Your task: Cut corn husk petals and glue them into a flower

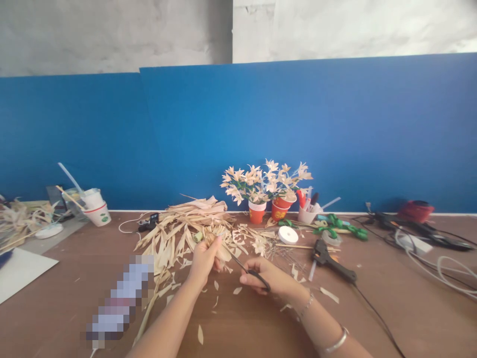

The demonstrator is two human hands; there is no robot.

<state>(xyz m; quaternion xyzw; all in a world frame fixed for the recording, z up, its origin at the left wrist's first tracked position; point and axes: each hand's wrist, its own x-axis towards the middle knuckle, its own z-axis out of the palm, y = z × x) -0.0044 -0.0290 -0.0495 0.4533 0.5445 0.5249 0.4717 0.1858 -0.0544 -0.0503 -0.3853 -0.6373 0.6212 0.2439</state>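
Left of the dry, crinkled husk pile [167, 237], a paper cup [98, 215] stands near the tabletop's [238, 335] back edge. Just right of the pile, our left hand [205, 258] pinches a thin, pale husk piece [222, 253]. Dark, slender scissors [244, 269] reach toward it, our right hand [263, 276] closed on their handle. Between our forearms, the brown surface carries few scraps.

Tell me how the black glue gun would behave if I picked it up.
The glue gun looks like rigid plastic, so it should stay stiff. Its angular shape makes rolling unlikely. The attached cord may drag behind it.
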